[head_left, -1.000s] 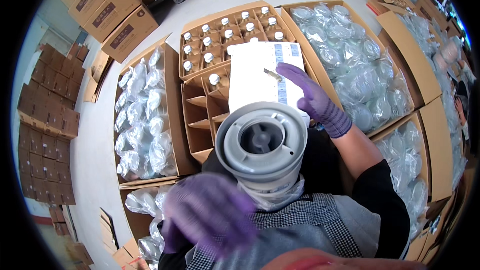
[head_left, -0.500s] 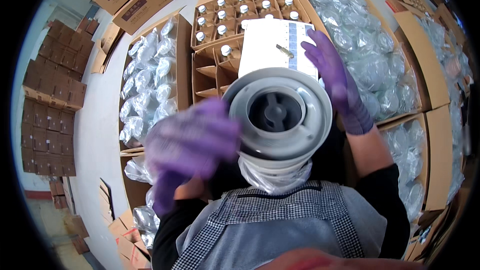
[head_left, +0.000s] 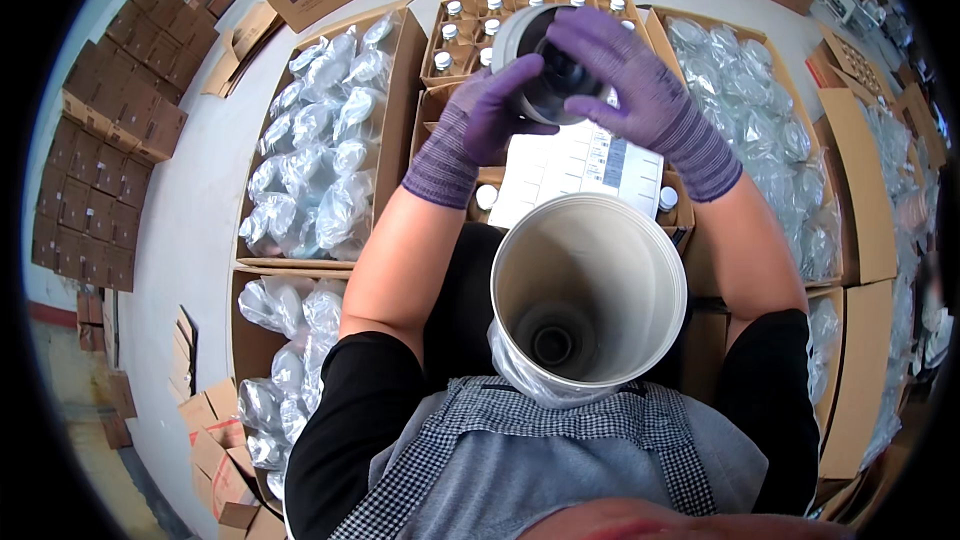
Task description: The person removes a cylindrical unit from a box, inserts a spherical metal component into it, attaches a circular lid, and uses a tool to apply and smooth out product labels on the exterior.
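Note:
Both my hands wear purple knit gloves and hold a round grey lid (head_left: 545, 65) out in front of me, over a box of bottles. My left hand (head_left: 482, 122) grips its near left side. My right hand (head_left: 632, 80) wraps over its top and right side. Below them an open white cylindrical container (head_left: 588, 298) rests against my body, its mouth facing up and a clear plastic bag around its lower end. A white printed sheet (head_left: 578, 168) lies across the box between the lid and the container.
A cardboard box with dividers (head_left: 470, 20) holds several small white-capped bottles. Boxes of clear bagged parts (head_left: 320, 140) stand at left, and more (head_left: 760, 130) at right. Stacks of flat brown cartons (head_left: 100, 130) lie on the grey floor at far left.
The lid has come off the white container, whose open mouth now shows. Both hands have carried the lid up and away, over the bottle box. My left hand rose from my lap.

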Available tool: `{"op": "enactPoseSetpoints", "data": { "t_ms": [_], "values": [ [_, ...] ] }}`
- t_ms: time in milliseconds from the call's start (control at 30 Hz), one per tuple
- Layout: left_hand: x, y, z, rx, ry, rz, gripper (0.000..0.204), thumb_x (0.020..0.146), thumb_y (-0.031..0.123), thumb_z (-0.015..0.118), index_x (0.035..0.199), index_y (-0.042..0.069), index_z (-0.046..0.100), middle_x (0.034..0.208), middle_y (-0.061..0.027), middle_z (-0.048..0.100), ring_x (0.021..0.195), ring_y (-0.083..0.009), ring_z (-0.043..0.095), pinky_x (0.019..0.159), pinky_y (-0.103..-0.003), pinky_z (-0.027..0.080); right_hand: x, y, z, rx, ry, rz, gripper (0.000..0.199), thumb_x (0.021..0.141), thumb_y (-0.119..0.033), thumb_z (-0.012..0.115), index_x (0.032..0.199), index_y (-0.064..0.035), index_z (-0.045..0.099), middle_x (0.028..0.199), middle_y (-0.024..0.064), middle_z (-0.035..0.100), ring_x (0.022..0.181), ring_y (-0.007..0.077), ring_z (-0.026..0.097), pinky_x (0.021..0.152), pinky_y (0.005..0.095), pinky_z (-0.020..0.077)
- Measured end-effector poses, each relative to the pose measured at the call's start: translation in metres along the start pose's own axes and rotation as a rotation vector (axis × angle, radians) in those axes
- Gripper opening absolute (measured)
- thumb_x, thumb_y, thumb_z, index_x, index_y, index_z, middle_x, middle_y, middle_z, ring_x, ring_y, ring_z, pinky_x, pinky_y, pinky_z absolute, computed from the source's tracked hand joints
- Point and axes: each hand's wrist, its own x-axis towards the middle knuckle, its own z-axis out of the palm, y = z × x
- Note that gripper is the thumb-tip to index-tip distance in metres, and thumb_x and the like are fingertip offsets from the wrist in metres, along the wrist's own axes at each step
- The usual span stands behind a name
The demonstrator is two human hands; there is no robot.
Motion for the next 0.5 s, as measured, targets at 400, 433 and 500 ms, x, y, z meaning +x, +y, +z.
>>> {"op": "enactPoseSetpoints", "data": {
  "t_ms": [400, 433, 500],
  "values": [
    [-0.012, -0.029, 0.022, 0.289, 0.212, 0.057, 0.056, 0.084, 0.029, 0.083, 0.126, -0.002, 0.063, 0.107, -0.0103, 0.071, 0.094, -0.0145, 0.068, 0.086, -0.030, 0.056, -0.041, -0.003, 0.050, 0.261, 0.086, 0.565, 0.083, 0.084, -0.033, 0.082, 0.149, 0.0014, 0.042, 0.142, 0.0278, 0.050, 0.131, 0.0388, 0.055, 0.110, 0.0472, 0.0470],
    [-0.016, -0.031, 0.020, 0.261, 0.246, 0.086, 0.056, 0.084, 0.029, 0.083, 0.126, -0.002, 0.063, 0.107, -0.0102, 0.071, 0.094, -0.0144, 0.068, 0.085, -0.029, 0.056, -0.038, -0.009, 0.049, 0.115, 0.027, 0.377, 0.088, 0.080, -0.029, 0.083, 0.151, -0.0007, 0.040, 0.146, 0.0283, 0.045, 0.132, 0.0415, 0.054, 0.110, 0.0478, 0.0467],
    [-0.018, -0.040, 0.034, 0.179, 0.277, 0.140, 0.056, 0.084, 0.030, 0.083, 0.126, -0.002, 0.063, 0.107, -0.0100, 0.071, 0.093, -0.0141, 0.068, 0.084, -0.029, 0.056, -0.044, -0.010, 0.049, -0.021, -0.013, 0.228, 0.096, 0.074, -0.022, 0.085, 0.155, -0.0056, 0.036, 0.152, 0.0285, 0.037, 0.131, 0.0482, 0.051, 0.111, 0.0489, 0.0455]
  ]
}}
